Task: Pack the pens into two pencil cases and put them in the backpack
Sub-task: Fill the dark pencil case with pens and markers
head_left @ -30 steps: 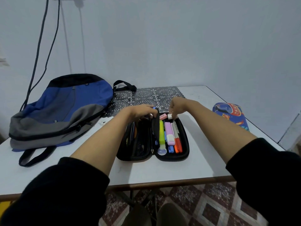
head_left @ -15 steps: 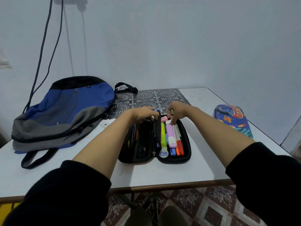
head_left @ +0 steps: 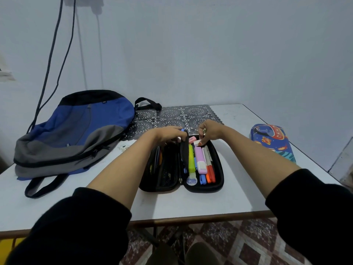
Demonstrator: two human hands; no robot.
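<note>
Pinching small white block [head_left: 196, 143] with right hand [head_left: 209, 131] at far end of open black zip-up pencil case [head_left: 217, 169]; gripping its black centre flap [head_left: 184, 152] with left hand [head_left: 168, 134]. Packed in right half: coloured plastic pens [head_left: 191, 159]. Flanked by blue-and-grey fabric backpack [head_left: 76, 131] left, blue printed case [head_left: 271, 140] right.

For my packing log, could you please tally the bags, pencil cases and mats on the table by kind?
Backpack: 1
Pencil cases: 2, black open case and blue printed case
Lace mat: 1
Total: 4

Both forearms reach forward; left hand [head_left: 169, 135] grips the case divider [head_left: 184, 151], right hand [head_left: 209, 131] pinches a white eraser [head_left: 196, 143].
</note>
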